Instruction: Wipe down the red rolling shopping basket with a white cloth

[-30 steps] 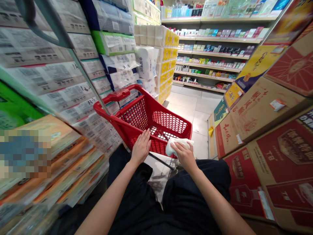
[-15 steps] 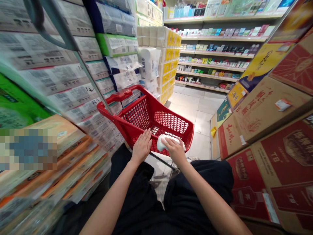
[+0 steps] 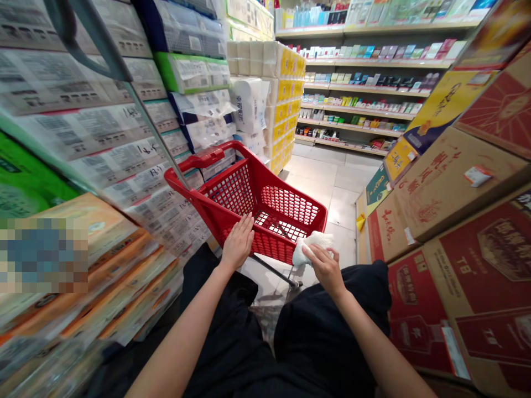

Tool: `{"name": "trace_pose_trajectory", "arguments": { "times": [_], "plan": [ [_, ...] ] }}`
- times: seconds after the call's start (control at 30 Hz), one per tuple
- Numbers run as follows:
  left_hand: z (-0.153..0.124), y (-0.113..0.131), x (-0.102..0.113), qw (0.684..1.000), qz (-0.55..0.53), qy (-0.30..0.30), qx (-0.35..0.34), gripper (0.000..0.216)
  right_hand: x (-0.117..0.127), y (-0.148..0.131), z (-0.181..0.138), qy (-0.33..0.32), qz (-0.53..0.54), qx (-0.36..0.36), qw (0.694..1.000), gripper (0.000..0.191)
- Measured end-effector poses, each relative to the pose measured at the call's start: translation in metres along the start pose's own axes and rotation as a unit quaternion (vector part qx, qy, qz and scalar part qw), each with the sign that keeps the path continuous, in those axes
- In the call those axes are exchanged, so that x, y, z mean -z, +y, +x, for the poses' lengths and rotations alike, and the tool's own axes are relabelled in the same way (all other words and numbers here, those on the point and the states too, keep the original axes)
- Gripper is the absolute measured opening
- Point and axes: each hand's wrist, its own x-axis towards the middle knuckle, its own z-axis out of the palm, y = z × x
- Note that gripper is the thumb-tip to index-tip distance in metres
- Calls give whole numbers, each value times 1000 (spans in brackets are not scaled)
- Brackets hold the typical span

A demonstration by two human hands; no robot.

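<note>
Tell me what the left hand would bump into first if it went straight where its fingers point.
Most likely the far perforated wall of the red shopping cart; depth is unclear, so the left hand might pass above it.

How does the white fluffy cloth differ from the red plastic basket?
The white fluffy cloth is bunched and soft-looking; the red plastic basket is rigid and perforated. The cloth is small; the basket is much larger. The right hand holds the cloth; the left hand lies against the basket.
</note>
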Motion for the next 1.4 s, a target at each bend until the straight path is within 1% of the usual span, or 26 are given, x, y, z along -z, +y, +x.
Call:
{"name": "trace_pose_trajectory", "arguments": {
  "times": [0.13, 0.23, 0.37, 0.53, 0.7, 0.83, 0.97, 1.1, 1.2, 1.3, 1.4],
  "plan": [
    [13, -9, -5, 1000, -13, -1, 9, 51, -8, -17, 1, 13, 4, -31, 999, 39],
    [25, -16, -9, 999, -17, 5, 27, 51, -17, -35, 3, 29, 11, -46, 998, 40],
    [38, -17, -14, 999, -7, 14, 38, 51, -24, -52, 7, 49, 29, -80, 995, 40],
    [44, -15, -20, 998, -9, 19, 61, 53, -24, -62, 8, 47, 43, -71, 995, 40],
    [41, -24, -20, 998, -15, 27, 63, 53, -27, -88, 5, 62, 51, -64, 995, 42],
    [32, -31, -12, 998, -25, 16, 59, 53, -28, -114, 1, 66, 76, -62, 993, 46],
    [14, -25, -2, 998, -42, 10, 47, 54, -20, -129, -9, 86, 93, -57, 990, 49],
    [-5, -9, 2, 997, -68, 17, 43, 55, -5, -137, -25, 90, 90, -48, 991, 57],
    [-12, 1, 2, 996, -78, 17, 37, 55, 4, -140, -36, 100, 84, -54, 990, 62],
    [-10, 7, -1, 996, -81, 10, 29, 55, 6, -138, -41, 97, 80, -63, 990, 64],
    [4, 5, -5, 997, -79, 9, 25, 54, 0, -134, -36, 73, 80, -68, 992, 60]
  ]
}}
